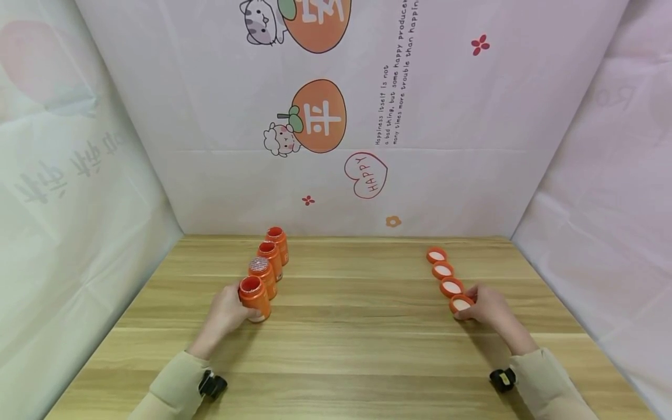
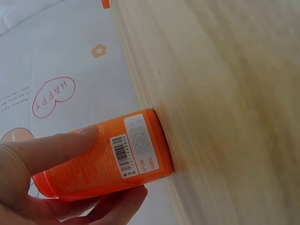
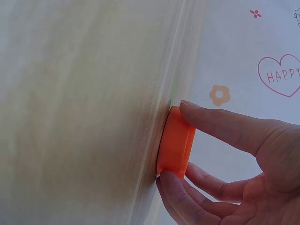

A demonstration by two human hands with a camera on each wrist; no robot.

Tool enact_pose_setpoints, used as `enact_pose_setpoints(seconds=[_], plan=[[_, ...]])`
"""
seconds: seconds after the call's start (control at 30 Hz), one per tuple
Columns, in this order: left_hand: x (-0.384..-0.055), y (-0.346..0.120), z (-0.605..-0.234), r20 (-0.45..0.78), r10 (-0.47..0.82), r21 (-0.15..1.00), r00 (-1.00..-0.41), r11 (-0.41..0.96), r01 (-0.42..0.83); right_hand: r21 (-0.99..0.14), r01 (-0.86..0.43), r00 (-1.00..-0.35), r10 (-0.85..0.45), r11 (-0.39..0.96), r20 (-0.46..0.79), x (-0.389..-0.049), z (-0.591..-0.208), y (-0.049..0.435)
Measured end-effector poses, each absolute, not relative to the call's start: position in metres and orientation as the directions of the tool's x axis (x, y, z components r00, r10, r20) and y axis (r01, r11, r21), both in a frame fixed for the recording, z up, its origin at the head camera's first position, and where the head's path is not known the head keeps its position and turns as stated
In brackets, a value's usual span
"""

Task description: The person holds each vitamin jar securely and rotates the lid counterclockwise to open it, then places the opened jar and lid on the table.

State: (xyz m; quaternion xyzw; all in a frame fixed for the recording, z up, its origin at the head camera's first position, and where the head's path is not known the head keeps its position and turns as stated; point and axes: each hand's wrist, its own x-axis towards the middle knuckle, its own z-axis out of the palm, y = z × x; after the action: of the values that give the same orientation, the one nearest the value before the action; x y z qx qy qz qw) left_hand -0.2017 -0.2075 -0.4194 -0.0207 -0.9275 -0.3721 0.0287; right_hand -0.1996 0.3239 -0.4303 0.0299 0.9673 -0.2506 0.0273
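Observation:
My left hand (image 1: pixel 229 309) grips the nearest orange bottle (image 1: pixel 255 302), its thumb on one side and fingers round the other. That bottle stands upright, lidless, its mouth facing up. A printed label with a barcode (image 2: pixel 120 156) shows near its base in the left wrist view. On the right, my right hand (image 1: pixel 488 304) pinches the nearest orange lid (image 1: pixel 462 305) by its edge between thumb and fingers. The lid lies with its white inner side up. In the right wrist view the lid (image 3: pixel 176 143) sits right at the table surface.
Behind the held bottle, more orange bottles (image 1: pixel 277 245) stand in a slanting row; one has a silvery seal (image 1: pixel 259 266) over its mouth. Several orange lids (image 1: pixel 443 269) line up beyond the right hand. The wooden table (image 1: pixel 357 326) meets a printed white backdrop (image 1: pixel 220 175).

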Motion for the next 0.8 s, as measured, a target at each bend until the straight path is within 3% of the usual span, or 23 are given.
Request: enact_pose_setpoints(seconds=[0.3, 0.8], plan=[[-0.200, -0.210, -0.417, 0.029, -0.010, 0.729, -1.000, 0.684, 0.014, -0.499, 0.084, -0.995, 0.044, 0.863, -0.091, -0.195, -0.428, 0.323], [-0.180, -0.202, -0.411, 0.273, -0.122, 0.722, -0.954, 0.681, 0.120, -0.419, 0.113, -0.990, 0.066, 0.901, -0.125, -0.176, -0.415, 0.319]])
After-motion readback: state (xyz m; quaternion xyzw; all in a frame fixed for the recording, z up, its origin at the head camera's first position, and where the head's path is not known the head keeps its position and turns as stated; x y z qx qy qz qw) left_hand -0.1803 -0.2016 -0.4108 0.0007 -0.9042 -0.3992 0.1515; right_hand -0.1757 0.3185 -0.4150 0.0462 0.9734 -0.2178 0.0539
